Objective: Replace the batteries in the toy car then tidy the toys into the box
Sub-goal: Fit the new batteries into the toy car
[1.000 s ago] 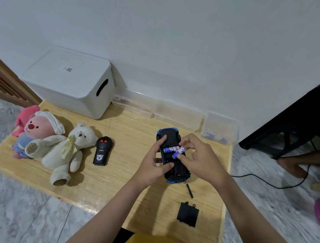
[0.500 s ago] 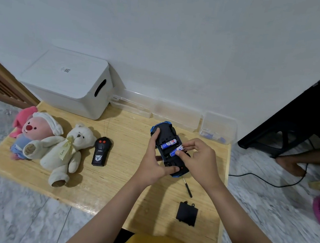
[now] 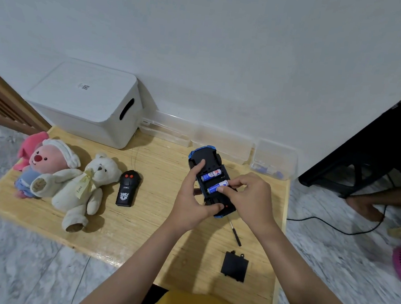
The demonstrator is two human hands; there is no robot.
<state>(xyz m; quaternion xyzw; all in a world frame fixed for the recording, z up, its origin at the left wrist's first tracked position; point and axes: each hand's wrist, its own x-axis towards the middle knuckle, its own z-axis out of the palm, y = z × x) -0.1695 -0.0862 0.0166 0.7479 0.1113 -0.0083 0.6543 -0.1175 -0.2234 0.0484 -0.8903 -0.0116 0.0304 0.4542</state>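
The blue toy car (image 3: 206, 156) lies upside down on the wooden board (image 3: 159, 172), its battery bay uncovered. My left hand (image 3: 194, 197) grips the car from the left side. One battery (image 3: 210, 174) sits in the far slot. A second battery (image 3: 213, 189) lies in the near slot under the fingertips of my right hand (image 3: 248, 199), which presses on it. The black battery cover (image 3: 234, 266) and a small screwdriver (image 3: 235, 233) lie on the board nearer to me. The white lidded box (image 3: 85, 103) stands at the back left.
A black remote (image 3: 128, 188), a white teddy bear (image 3: 82, 187) and a pink plush (image 3: 40, 164) lie left of the car. Clear plastic trays (image 3: 219, 141) line the wall; the right one (image 3: 273, 163) holds batteries. Another person's hand (image 3: 364, 206) and a black cable (image 3: 333, 224) are on the floor at right.
The car has turned and tilted in my left hand. The second battery has gone from my right fingers above the bay down into the near slot.
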